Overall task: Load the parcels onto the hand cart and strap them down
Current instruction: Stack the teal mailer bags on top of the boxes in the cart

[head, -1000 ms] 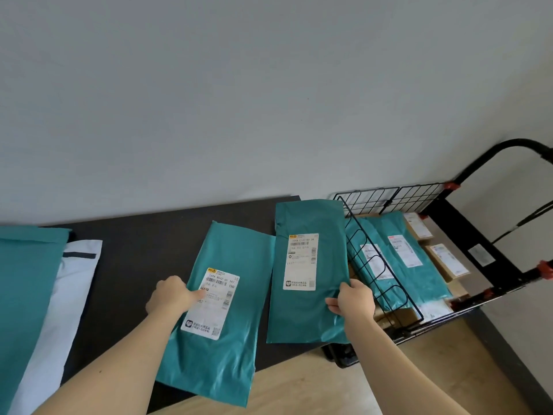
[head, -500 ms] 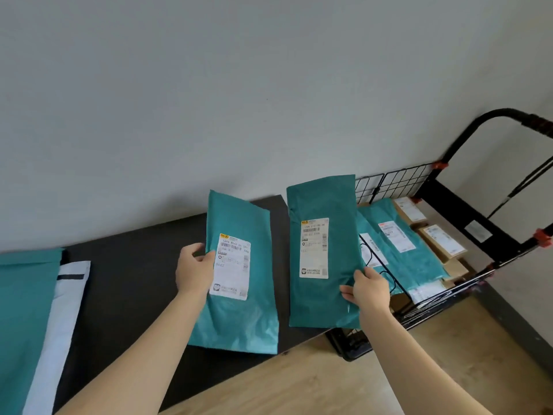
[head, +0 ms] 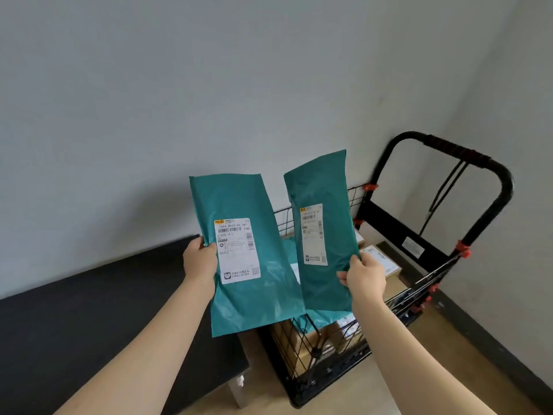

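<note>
My left hand (head: 200, 262) grips the left edge of a teal mailer parcel (head: 239, 301) with a white label, held upright in the air past the table's right end. My right hand (head: 365, 275) pinches the right edge of a second teal parcel (head: 321, 235), upright above the hand cart (head: 314, 363). The black cart has wire mesh sides and a tall looped handle (head: 454, 151). Inside it lie teal mailers and brown cardboard boxes (head: 381, 259), mostly hidden behind the held parcels.
A black table (head: 89, 324) runs along the wall at the left. The cart stands in the room's corner, with walls behind and to the right. A black cord (head: 443, 190) hangs from the cart handle. Wood floor shows below.
Both hands have lifted their parcels off the table, raised them upright and carried them rightward toward the cart. The view has swung right, so the parcels at the table's left end are out of sight.
</note>
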`<state>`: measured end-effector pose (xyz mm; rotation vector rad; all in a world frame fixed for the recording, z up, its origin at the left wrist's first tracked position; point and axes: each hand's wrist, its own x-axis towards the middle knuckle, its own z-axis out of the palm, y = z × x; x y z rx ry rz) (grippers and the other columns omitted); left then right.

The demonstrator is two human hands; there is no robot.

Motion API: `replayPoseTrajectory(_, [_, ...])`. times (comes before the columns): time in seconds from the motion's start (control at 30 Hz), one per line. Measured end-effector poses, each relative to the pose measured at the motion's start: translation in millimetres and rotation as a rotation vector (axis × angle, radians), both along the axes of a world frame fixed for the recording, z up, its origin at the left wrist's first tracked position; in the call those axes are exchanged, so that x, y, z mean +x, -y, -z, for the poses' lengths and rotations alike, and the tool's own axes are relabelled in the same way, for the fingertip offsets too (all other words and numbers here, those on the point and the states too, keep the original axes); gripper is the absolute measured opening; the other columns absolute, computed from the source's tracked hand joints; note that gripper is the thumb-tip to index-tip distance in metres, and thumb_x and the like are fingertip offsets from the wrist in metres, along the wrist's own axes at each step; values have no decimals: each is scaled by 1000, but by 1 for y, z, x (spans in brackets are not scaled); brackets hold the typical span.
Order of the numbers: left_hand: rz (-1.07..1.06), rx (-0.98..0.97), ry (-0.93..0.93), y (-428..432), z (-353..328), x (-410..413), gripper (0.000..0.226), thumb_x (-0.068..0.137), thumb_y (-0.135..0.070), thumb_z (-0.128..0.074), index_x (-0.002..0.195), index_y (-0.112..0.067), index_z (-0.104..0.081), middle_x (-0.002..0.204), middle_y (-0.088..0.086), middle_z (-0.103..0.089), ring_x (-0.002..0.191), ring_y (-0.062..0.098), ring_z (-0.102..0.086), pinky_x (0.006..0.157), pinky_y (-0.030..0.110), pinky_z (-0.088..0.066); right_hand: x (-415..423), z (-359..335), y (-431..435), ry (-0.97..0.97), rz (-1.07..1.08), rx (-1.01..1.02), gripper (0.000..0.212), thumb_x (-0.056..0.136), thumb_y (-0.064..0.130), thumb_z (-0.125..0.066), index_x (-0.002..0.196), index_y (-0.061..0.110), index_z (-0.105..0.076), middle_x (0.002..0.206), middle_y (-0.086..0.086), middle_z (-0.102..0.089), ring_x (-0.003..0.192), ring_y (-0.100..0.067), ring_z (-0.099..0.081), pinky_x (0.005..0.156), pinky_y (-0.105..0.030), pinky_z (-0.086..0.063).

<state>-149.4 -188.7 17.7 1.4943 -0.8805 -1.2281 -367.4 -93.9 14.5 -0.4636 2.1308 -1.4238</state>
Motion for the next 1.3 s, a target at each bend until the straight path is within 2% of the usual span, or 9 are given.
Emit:
replayPoseTrajectory(0.1, [38,12,-1,3,2,-52,27,95,-2,-44,118,-5,-57,106,10,-62,88,23,-58,60,25,-46,-54,-2,-2,-38,35,8,21,101,19,-37,99,21,-57,89,0,-63,70,-17,-64,79,-38,-56])
replayPoseTrajectory(0.23, [57,12,10,9,8,-101,25,94,-1,-44,114,-11,-57,104,8,-62,90,23,-58,63,29,-46,-117,13,2,-106,90,78,25,100,20,-36,103,17,-61,74,6,-59,73,-21,-66,71,-36,-53])
replayPoseTrajectory(0.4, [91,60,24,37,16,-145,27,94,2,-42,80,-18,-53,78,-2,-58,67,14,-55,59,28,-44,-165,36,25,-93,142,127,28,99,24,-36,110,20,-61,88,-3,-63,79,-26,-64,68,-38,-53])
replayPoseTrajectory(0.5, [141,94,45,61,28,-171,21,93,3,-44,90,-15,-55,77,1,-60,69,20,-58,65,33,-48,-187,43,40,-94,150,149,27,99,24,-36,108,20,-61,90,-3,-62,79,-24,-63,65,-35,-49])
replayPoseTrajectory(0.63, [222,243,18,96,58,-221,23,91,5,-45,103,-11,-57,99,13,-64,87,31,-62,83,45,-51,-233,44,65,-99,162,204,29,99,20,-38,117,18,-60,91,-3,-61,79,-25,-63,65,-34,-47])
replayPoseTrajectory(0.9, [232,437,89,128,118,-296,28,91,4,-45,115,2,-59,106,17,-65,72,23,-59,52,27,-44,-308,77,118,-50,88,359,32,99,16,-39,124,14,-58,82,-3,-60,78,-27,-64,69,-35,-50])
replayPoseTrajectory(1.03, [145,494,135,138,143,-315,24,91,6,-43,107,3,-61,93,13,-63,64,17,-55,49,25,-40,-347,104,152,-8,0,407,30,98,18,-41,118,13,-62,89,-12,-66,75,-29,-63,73,-39,-52])
replayPoseTrajectory(1.17, [40,557,184,137,158,-337,18,93,5,-45,99,-6,-58,88,10,-61,61,16,-53,46,22,-39,-382,139,182,99,-68,474,27,97,18,-43,114,12,-62,93,-16,-68,70,-27,-59,65,-36,-50])
replayPoseTrajectory(1.3, [-114,618,125,143,183,-361,28,91,7,-46,117,2,-56,105,19,-65,81,30,-60,72,38,-52,-409,176,212,222,-139,536,24,94,10,-42,82,11,-62,63,-11,-58,50,-21,-47,51,-30,-39])
